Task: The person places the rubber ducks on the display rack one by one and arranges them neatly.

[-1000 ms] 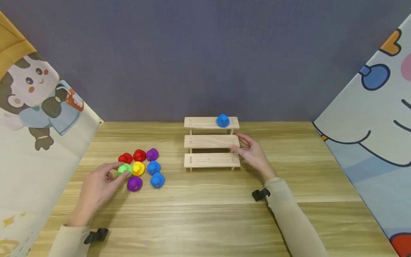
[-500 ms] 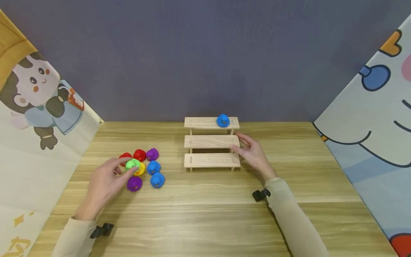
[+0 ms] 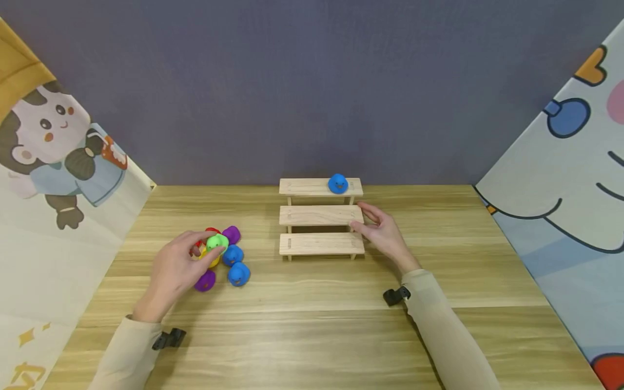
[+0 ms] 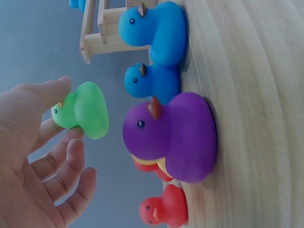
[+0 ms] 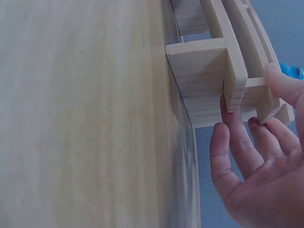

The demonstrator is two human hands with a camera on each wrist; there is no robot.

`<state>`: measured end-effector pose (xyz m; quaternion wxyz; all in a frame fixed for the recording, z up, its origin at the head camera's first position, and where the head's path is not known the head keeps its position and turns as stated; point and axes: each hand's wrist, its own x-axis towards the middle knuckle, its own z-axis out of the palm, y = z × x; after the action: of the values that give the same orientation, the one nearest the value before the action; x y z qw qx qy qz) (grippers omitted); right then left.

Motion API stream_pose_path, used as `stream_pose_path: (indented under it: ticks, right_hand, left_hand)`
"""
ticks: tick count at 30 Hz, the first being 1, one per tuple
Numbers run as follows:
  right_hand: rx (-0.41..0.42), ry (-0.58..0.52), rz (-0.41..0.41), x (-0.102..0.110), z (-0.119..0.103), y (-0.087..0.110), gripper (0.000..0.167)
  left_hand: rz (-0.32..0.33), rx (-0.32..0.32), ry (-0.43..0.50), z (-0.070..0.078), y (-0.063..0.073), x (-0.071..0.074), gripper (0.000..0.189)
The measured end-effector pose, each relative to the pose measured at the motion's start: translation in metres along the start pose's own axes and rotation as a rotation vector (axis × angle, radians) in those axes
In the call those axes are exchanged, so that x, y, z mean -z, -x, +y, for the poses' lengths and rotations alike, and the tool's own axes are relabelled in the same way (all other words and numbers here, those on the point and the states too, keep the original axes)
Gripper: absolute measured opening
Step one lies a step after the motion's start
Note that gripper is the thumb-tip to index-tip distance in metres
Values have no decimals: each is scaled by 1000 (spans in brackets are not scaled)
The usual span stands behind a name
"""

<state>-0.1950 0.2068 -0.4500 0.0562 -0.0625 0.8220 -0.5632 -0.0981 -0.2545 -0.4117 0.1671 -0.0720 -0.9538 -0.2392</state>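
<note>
My left hand (image 3: pixel 175 268) pinches a light green toy duck (image 3: pixel 217 242) between thumb and fingers, raised above the other ducks. In the left wrist view, the green duck (image 4: pixel 91 111) is apart from the table. Below and beside it stand a purple duck (image 3: pixel 205 281), a partly covered yellow duck, red ducks and two blue ducks (image 3: pixel 239 274). My right hand (image 3: pixel 385 235) grips the right end of the three-step wooden stand (image 3: pixel 317 215). In the right wrist view, its thumb lies over the middle step and fingers reach beneath. On the top step sits a blue duck (image 3: pixel 338 183).
Another purple duck (image 3: pixel 231 235) stands at the back of the group. The wooden table (image 3: pixel 302 325) meets a dark grey back wall (image 3: pixel 312 97). Cartoon-printed panels rise at the left (image 3: pixel 63 162) and right (image 3: pixel 560 173).
My left hand has lifted the green duck from the left side of the group and carried it right, over the yellow duck. My right hand stays on the stand.
</note>
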Motion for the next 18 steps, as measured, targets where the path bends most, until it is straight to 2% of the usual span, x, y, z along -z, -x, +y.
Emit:
stream_pose_path:
  ticks: [9, 18]
  right_hand:
    - [4, 13, -1, 0, 0, -1, 74]
    - [-8, 15, 4, -1, 2, -1, 74]
  left_hand:
    - [-48, -19, 56, 8, -11, -10, 39]
    - [-44, -57, 96, 23, -24, -20, 37]
